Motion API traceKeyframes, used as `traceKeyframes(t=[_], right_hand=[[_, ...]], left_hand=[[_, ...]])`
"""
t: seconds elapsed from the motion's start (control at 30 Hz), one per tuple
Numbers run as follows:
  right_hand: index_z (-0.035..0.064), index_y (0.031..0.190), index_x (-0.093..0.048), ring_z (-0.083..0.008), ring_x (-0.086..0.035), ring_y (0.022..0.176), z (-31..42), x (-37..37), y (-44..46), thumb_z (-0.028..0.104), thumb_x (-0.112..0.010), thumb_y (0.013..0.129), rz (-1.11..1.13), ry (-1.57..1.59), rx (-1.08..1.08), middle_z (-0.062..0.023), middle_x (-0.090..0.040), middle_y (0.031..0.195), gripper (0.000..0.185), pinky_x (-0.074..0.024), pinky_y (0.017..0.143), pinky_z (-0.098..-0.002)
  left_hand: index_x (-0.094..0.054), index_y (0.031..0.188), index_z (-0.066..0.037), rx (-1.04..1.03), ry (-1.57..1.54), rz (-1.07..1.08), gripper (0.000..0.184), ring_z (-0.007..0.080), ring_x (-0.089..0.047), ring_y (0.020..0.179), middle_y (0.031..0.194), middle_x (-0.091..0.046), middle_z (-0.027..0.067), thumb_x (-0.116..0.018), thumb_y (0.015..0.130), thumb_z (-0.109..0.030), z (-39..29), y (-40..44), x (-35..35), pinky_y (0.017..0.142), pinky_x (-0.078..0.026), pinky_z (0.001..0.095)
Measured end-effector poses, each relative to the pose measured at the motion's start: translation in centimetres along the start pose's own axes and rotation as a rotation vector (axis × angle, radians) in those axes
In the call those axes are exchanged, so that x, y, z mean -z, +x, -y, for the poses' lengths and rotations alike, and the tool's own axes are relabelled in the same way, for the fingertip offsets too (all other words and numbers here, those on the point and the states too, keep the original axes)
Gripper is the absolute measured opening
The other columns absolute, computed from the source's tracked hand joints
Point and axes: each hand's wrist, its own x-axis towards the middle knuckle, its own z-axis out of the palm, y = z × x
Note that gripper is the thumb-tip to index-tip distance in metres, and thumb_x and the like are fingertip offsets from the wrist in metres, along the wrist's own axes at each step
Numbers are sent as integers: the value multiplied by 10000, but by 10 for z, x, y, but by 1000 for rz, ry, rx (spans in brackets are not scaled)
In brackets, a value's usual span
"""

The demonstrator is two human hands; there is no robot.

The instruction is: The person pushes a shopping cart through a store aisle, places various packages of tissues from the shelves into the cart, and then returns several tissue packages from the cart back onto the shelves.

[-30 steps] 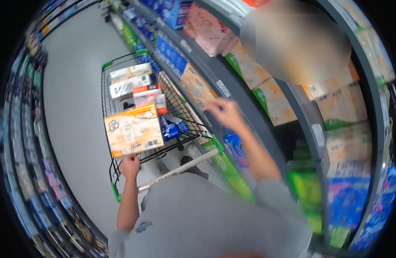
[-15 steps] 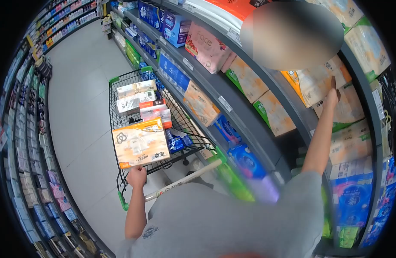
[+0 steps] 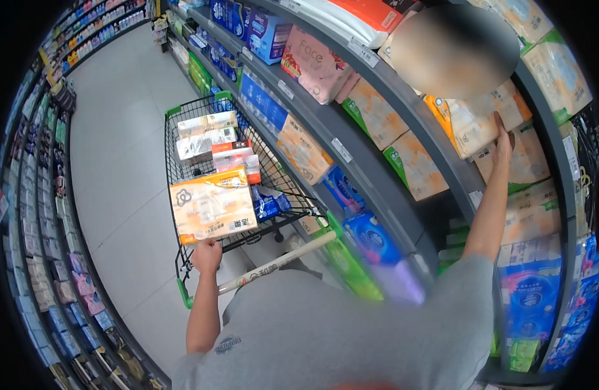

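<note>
My left hand (image 3: 206, 257) is closed around the near edge of a cream-and-orange tissue pack (image 3: 213, 209), held over the near end of the shopping cart (image 3: 167, 146). My right arm stretches out to the shelf on the right. There my right hand (image 3: 503, 139) grips the near side of another orange-trimmed tissue pack (image 3: 472, 127); some of its fingers are hidden. In the cart lie white packs (image 3: 207, 142), a red-and-white box (image 3: 234, 158) and a blue package (image 3: 268, 203).
Shelves of paper goods run along my right, with a pink pack (image 3: 312, 65) and blue packs (image 3: 371, 240). The cart's handle (image 3: 283, 261) is just before my body. Another stocked shelf (image 3: 36, 227) lines the left side of the grey floor (image 3: 114, 130).
The view has shifted slightly, and the cart and left-hand pack appear a little higher. Both hands keep their holds. The shelf pack has barely moved.
</note>
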Motion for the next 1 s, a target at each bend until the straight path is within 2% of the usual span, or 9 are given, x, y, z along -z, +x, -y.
traceKeyframes(t=[0.1, 0.43, 0.5, 0.67, 0.73, 0.77, 0.83, 0.87, 1.0], right_hand=[[-36, 1248, -498, -210, -553, 1087, 21, 7, -16, 283, -829, 684, 78, -183, -39, -108, -583, 1196, 728, -440, 900, -310], [-51, 1247, -456, -208, -563, 1034, 16, 13, -14, 287, -823, 670, 118, -128, -74, -128, -594, 1133, 762, -416, 879, -300], [-74, 1220, -506, -221, -557, 1053, 28, 9, -36, 250, -840, 662, 34, -273, 337, -161, -574, 1178, 726, -405, 934, -318], [-67, 1187, -499, -234, -560, 1034, 38, -3, -70, 214, -844, 659, 157, -294, 406, -159, -579, 1144, 690, -420, 913, -323], [-65, 1214, -464, -260, -526, 1095, 49, -9, -87, 263, -851, 633, 160, -457, 571, -181, -549, 1183, 772, -402, 935, -356], [-65, 1214, -464, -260, -526, 1095, 52, -10, -91, 263, -851, 633, 180, -456, 568, -181, -549, 1183, 772, -402, 935, -356], [-52, 1164, -502, -222, -552, 1029, 56, -19, -102, 228, -857, 647, 101, -598, 802, -155, -577, 1132, 687, -427, 895, -334], [-38, 1156, -514, -221, -552, 1030, 60, -22, -107, 270, -873, 621, 20, -657, 818, -143, -577, 1117, 714, -428, 900, -338], [-17, 1187, -531, -237, -557, 1047, 88, -38, -130, 327, -892, 585, 37, -573, 998, -140, -580, 1119, 781, -436, 920, -339]], left_hand=[[-724, 785, -135, -1, -3, 3, 215, 321, -660, 731, 753, -682, 132, -578, 709, -274, 3, 1, -3, 665, -508, 408], [-726, 798, -144, 3, 12, -4, 224, 312, -663, 743, 766, -685, 128, -576, 710, -284, 8, 2, -4, 681, -511, 406], [-724, 798, -138, -17, -17, 14, 228, 310, -664, 743, 765, -684, 127, -574, 709, -285, 6, 3, -6, 673, -513, 409], [-719, 790, -133, -8, -17, -3, 225, 316, -661, 745, 769, -683, 132, -574, 711, -285, 5, 1, 1, 682, -513, 415], [-719, 791, -134, 5, -9, 14, 226, 318, -660, 751, 773, -683, 133, -573, 712, -288, 3, 2, -5, 686, -513, 417], [-719, 793, -137, 7, -4, 16, 228, 321, -660, 760, 781, -683, 133, -571, 713, -290, 3, 3, -7, 687, -513, 420], [-720, 797, -142, 23, -1, 19, 230, 324, -659, 776, 795, -684, 135, -566, 714, -291, 4, 4, -5, 691, -512, 425], [-721, 800, -145, 34, -5, 25, 231, 325, -659, 783, 801, -684, 137, -564, 714, -291, 3, 4, -4, 694, -512, 429], [-713, 779, -139, 27, -29, 30, 219, 324, -658, 783, 796, -684, 139, -553, 718, -276, 4, 3, -3, 695, -510, 422]])
